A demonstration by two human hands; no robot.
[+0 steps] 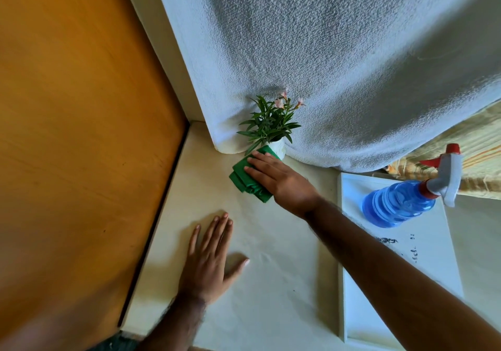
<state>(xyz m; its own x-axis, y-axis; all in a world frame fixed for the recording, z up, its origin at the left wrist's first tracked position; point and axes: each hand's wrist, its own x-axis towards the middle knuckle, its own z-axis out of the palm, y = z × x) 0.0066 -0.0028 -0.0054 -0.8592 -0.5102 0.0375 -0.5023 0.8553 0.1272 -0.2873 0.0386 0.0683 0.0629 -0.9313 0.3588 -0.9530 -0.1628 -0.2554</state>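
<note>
A folded green cloth (244, 178) lies on the cream tabletop (276, 283) at the foot of a small potted plant (271, 122) with green leaves and pink flowers in a white pot. My right hand (282, 179) presses flat on the cloth with straight fingers, its fingertips close to the pot. My left hand (210, 258) rests flat on the tabletop nearer to me, fingers spread, holding nothing.
A blue spray bottle (401, 201) with a grey and red trigger lies on a white tray (433, 258) at the right. A textured white wall (339, 52) rises behind the plant. An orange wooden panel (76, 122) borders the table on the left.
</note>
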